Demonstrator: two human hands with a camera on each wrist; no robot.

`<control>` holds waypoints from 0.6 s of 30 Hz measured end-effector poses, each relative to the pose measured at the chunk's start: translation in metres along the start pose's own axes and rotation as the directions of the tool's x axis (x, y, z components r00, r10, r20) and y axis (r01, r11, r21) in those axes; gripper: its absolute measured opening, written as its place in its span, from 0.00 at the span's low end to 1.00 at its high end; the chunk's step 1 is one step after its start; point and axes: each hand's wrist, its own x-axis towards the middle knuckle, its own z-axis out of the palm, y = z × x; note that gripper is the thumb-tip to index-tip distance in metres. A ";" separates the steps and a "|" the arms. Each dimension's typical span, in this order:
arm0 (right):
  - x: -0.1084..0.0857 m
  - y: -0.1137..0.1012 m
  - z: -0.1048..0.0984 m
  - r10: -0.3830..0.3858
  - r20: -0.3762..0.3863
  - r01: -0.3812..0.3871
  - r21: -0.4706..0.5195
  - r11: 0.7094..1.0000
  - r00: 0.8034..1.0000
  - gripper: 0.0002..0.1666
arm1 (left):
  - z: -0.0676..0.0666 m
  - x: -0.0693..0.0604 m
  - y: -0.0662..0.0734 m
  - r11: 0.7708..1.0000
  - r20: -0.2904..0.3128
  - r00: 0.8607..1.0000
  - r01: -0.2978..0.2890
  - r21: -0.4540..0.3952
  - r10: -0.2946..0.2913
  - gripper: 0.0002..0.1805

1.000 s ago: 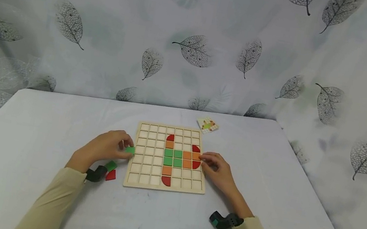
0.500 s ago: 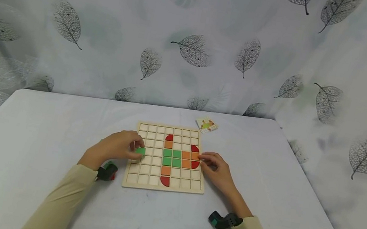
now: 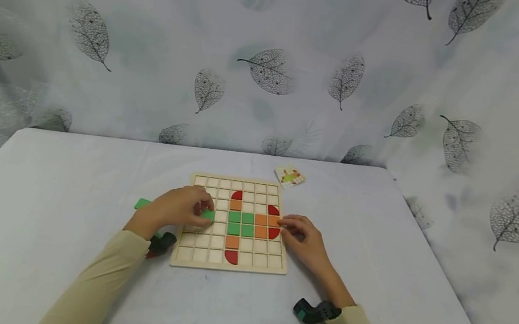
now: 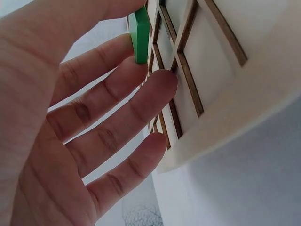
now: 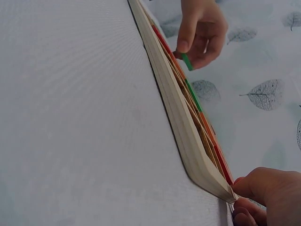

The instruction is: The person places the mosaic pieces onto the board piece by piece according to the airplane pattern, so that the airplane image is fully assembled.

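In the head view my left hand [image 3: 178,210] is over the left part of a wooden grid board [image 3: 200,256], pinching a green square tile [image 3: 209,215] between thumb and fingertips. The left wrist view shows that green tile [image 4: 141,37] on edge, slightly above the board's cells, the other fingers spread. My right hand [image 3: 304,240] holds the board's right edge, its fingertips by an orange tile [image 3: 273,220]. Thumb and fingers of the right hand [image 5: 275,190] meet at the board's corner in the right wrist view. Green tiles [image 3: 241,223], orange tiles and red quarter-round pieces lie in the cells.
A small pattern card [image 3: 290,176] lies behind the board on the white-covered table [image 3: 232,319]. A loose green piece [image 3: 142,203] and a red piece [image 3: 152,254] are left of the board, partly hidden by the left arm. A leaf-print cloth [image 3: 257,115] hangs behind.
My left hand has moved right with the green tile, from the board's left edge to over its left columns. The right hand stays at the right edge.
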 end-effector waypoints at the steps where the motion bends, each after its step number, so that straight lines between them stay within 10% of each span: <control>1: 0.000 0.000 0.000 0.003 -0.001 -0.003 -0.001 1.000 1.000 0.14 | 0.000 0.001 0.001 1.000 0.001 1.000 -0.005 0.003 0.005 0.13; 10: 0.000 0.001 0.000 0.014 0.005 -0.014 0.001 1.000 1.000 0.14 | 0.005 0.013 0.004 1.000 0.002 1.000 -0.021 0.023 0.021 0.14; 18: 0.006 0.046 0.008 -0.013 -0.009 0.013 0.005 1.000 1.000 0.14 | 0.013 0.021 0.005 1.000 -0.018 1.000 -0.007 -0.006 0.007 0.11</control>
